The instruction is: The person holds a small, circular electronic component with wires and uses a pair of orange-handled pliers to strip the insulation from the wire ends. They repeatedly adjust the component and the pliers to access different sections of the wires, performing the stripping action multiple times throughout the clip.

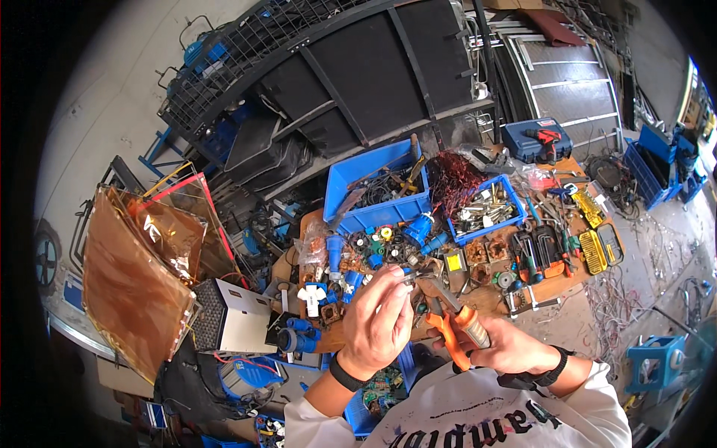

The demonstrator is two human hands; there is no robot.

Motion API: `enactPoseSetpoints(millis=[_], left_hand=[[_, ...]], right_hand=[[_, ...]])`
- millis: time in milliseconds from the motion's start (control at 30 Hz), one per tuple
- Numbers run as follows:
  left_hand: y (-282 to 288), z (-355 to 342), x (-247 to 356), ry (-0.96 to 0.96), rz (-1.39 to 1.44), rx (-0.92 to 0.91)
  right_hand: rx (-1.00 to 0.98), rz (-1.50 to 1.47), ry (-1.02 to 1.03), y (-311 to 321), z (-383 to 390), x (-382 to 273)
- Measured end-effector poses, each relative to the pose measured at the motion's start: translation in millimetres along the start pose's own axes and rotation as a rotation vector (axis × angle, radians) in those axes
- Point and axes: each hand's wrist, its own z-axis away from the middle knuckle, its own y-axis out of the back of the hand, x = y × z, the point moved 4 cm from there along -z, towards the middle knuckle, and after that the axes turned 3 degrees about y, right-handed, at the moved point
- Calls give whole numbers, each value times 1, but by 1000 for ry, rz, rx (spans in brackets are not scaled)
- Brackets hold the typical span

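Observation:
Above the near edge of the workbench my left hand (pixel 379 321) is closed, its thumb and fingertips pinched on a small metal piece (pixel 408 277) too small to name. My right hand (pixel 511 345) grips a pair of pliers (pixel 472 325) with orange handles and a worn metal head. The jaws point up and left, right beside the left fingertips. Whether they bite on the small piece cannot be made out. Small blue plugs, caps and round fittings lie on the bench just beyond both hands.
Past the hands stand a blue bin (pixel 381 217) of cables and tools and a blue tray (pixel 489 234) of metal parts. Clamps and screwdrivers lie at right by a yellow bit case (pixel 592 252). A red drill (pixel 549 140) rests near a blue toolbox (pixel 523 142). Copper-coloured sheets (pixel 131 280) lean at left.

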Motion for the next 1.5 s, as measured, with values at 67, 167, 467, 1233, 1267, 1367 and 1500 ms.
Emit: enactPoseSetpoints(millis=[67, 167, 467, 1233, 1267, 1367, 1500], left_hand=[[1, 0, 0, -14, -3, 9], [0, 2, 0, -19, 3, 14], [-1, 1, 2, 7, -29, -17], [-12, 5, -2, 124, -1, -114], [-12, 6, -2, 129, 0, -107], [-13, 6, -4, 129, 0, -94], [-12, 9, -8, 196, 135, -47]], right_hand=[[-13, -25, -16, -2, 1, -4], [18, 76, 5, -1, -2, -1], [96, 293, 11, 2, 2, 4], [210, 464, 77, 0, -4, -15], [231, 449, 129, -1, -4, -15], [203, 438, 78, -1, -3, -16], [182, 484, 76, -1, -3, -19]])
